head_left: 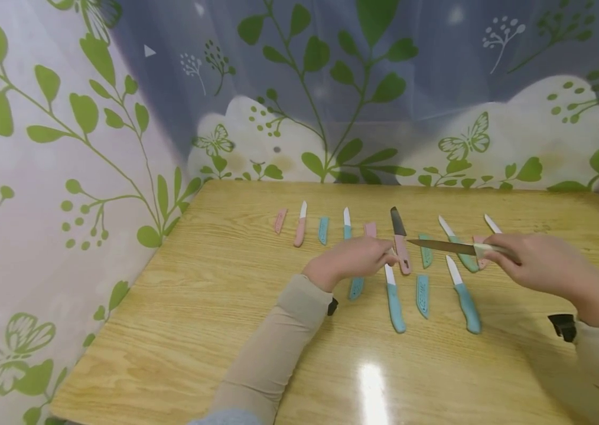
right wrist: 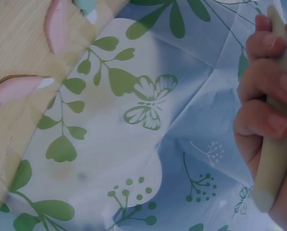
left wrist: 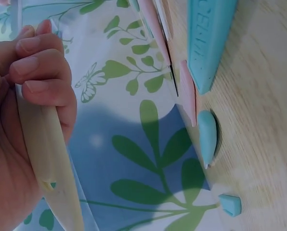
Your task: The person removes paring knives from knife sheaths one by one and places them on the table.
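In the head view my right hand (head_left: pixel 549 268) grips the cream handle of a knife (head_left: pixel 443 245). Its bare, dark blade points left toward my other hand. That cream handle (right wrist: pixel 276 144) lies under curled fingers in the right wrist view. My left hand (head_left: pixel 358 258) is above the middle of the row, fingertips near the blade's tip but apart from it. In the left wrist view its fingers wrap a long cream piece with a small hole, which looks like a knife sheath (left wrist: pixel 47 154). From the head, that piece is mostly hidden by the hand.
Knives and sheaths are laid out on the wooden table (head_left: pixel 182 330): a large pink knife (head_left: pixel 402 254), a green knife (head_left: pixel 461 251), a green sheath (head_left: pixel 426 251), blue knives (head_left: pixel 395 307) and blue sheaths (head_left: pixel 423 295). A leaf-printed cloth (head_left: pixel 299 141) hangs behind.
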### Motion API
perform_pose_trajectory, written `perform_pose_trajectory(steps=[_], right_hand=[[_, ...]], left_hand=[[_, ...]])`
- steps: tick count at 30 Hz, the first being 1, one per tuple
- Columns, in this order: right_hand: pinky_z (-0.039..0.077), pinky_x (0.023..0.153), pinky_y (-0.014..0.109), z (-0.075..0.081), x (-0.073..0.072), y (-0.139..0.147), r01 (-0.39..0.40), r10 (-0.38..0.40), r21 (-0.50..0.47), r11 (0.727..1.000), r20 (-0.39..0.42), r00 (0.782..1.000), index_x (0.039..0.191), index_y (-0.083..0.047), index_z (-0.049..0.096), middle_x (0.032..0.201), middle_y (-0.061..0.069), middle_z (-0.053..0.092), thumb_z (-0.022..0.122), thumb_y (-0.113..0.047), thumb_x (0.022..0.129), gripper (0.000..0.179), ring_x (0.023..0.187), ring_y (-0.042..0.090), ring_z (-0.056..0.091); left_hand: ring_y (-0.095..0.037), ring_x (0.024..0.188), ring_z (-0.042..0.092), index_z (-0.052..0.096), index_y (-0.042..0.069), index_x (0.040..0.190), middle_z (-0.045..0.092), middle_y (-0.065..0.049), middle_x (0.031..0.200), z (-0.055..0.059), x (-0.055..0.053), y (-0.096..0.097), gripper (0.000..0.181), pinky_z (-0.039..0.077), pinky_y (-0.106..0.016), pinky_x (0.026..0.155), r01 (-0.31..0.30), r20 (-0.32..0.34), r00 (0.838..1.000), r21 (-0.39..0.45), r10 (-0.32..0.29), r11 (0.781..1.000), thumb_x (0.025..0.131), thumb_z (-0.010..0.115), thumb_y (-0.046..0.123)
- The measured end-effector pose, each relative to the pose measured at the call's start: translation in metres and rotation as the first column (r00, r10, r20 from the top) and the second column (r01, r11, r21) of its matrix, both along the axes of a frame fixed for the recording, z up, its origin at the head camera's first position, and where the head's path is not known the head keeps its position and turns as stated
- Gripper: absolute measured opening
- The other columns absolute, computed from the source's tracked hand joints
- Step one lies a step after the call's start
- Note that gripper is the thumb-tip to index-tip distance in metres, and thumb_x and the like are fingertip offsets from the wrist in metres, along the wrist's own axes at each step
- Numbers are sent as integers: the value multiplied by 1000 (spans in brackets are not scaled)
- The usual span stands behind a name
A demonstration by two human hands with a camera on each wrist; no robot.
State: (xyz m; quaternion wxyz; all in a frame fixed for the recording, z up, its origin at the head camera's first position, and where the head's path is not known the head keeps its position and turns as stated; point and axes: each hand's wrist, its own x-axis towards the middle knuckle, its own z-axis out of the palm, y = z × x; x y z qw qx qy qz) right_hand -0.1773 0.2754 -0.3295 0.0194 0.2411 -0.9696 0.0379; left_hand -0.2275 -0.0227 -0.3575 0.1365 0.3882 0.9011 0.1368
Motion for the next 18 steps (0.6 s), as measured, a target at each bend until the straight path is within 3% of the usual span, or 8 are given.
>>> perform_pose_trajectory(steps=[3,6,8,11,16,18], right_hand=[[45,56,39,0,-3,0,39,-38,-36,999,20,999,118,2,60,90,17,68,52,-24,102,32,64,16,56],[39,55,34,0,-6,2,82,-78,-85,993,51,996,112,3,59,74,2,59,45,-26,105,33,59,14,46],[36,55,33,-1,-7,4,111,-103,-113,987,77,992,111,6,56,70,1,52,39,-28,106,38,58,15,42],[34,55,33,-3,-7,8,163,-145,-147,976,127,981,109,8,54,68,3,48,31,-30,108,45,58,17,40],[42,61,41,-6,-4,23,244,-213,-147,959,200,957,117,20,48,86,28,59,26,-23,108,49,69,33,54],[44,64,44,-8,-2,32,287,-251,-131,949,240,938,125,23,42,102,39,56,24,-22,108,52,77,40,56]], left_hand=[[-9,93,63,60,6,111,67,-2,119,-3,-2,1,34,41,-18,71,-26,15,1000,-6,26,1000,108,30,23],[-10,93,63,58,8,117,67,-2,119,-8,-3,5,34,42,-19,72,-50,28,998,-28,51,998,108,30,24],[-8,90,61,56,8,122,67,-1,115,-11,-2,8,34,42,-19,72,-58,35,998,-37,59,998,108,30,25],[-9,77,52,56,8,123,64,-2,102,-15,1,15,37,41,-19,71,-52,53,997,-23,53,998,108,29,29],[-7,88,48,55,7,120,57,-1,107,-17,6,27,41,38,-17,81,-16,156,988,63,6,998,109,20,28],[-4,105,51,52,7,128,57,-1,122,-15,7,33,44,36,-14,91,-8,204,979,68,-6,998,109,19,29]])
